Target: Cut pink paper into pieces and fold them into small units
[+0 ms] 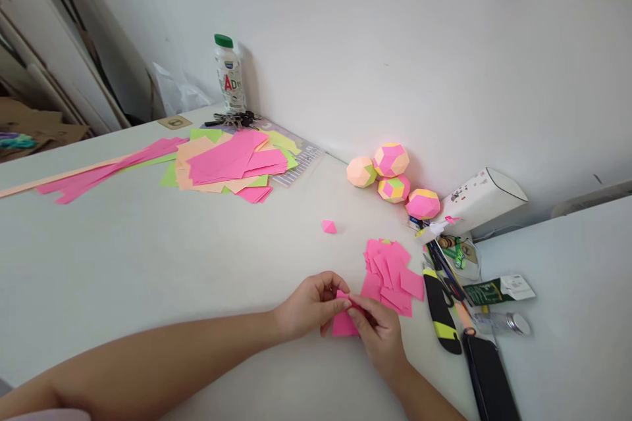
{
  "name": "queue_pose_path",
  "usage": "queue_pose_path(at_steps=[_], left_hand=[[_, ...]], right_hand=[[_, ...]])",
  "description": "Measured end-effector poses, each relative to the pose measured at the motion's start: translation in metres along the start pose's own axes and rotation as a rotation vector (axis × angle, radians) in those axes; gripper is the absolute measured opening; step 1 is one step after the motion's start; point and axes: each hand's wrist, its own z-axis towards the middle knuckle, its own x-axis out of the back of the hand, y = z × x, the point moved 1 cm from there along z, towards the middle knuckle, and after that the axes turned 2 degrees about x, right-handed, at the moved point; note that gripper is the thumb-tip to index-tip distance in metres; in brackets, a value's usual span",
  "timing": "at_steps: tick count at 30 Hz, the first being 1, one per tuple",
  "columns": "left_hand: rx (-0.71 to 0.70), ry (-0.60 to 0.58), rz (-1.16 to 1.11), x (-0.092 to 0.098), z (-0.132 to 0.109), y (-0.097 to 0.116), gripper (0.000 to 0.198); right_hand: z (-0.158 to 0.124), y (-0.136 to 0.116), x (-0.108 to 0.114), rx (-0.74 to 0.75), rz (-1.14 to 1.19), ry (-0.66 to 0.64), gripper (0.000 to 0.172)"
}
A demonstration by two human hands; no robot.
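Note:
Between my two hands is a small piece of pink paper (344, 325), pinched near its upper edge. My left hand (311, 302) is closed on its left side, thumb and fingers pressed together. From the right, my right hand (382, 332) grips the same paper, its fingertips meeting those of the left. Part of the paper is hidden behind the fingers. Just beyond my right hand lies a loose pile of pink paper pieces (390, 270). A small folded pink paper shape (328, 227) sits by itself farther up the table.
Several multicoloured paper balls (391, 160) rest near the wall. Paper sheets (227, 161), long strips (113, 168), keys (237, 120) and a green-capped bottle (230, 75) lie or stand at the back left. To the right are a black-and-yellow cutter (441, 312), a phone (488, 375) and a small jar (503, 323).

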Motion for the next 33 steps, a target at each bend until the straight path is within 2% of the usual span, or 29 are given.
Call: queue_pose_path(at_steps=[17, 33], left_hand=[[0.006, 0.009, -0.004, -0.0003, -0.0012, -0.0037, 0.029], [0.002, 0.013, -0.008, -0.0015, -0.0011, -0.0015, 0.033]], right_hand=[[-0.0007, 0.0042, 0.0021, -0.161, 0.111, -0.084, 0.016], [0.0019, -0.0003, 0.0025, -0.166, 0.055, -0.095, 0.018]])
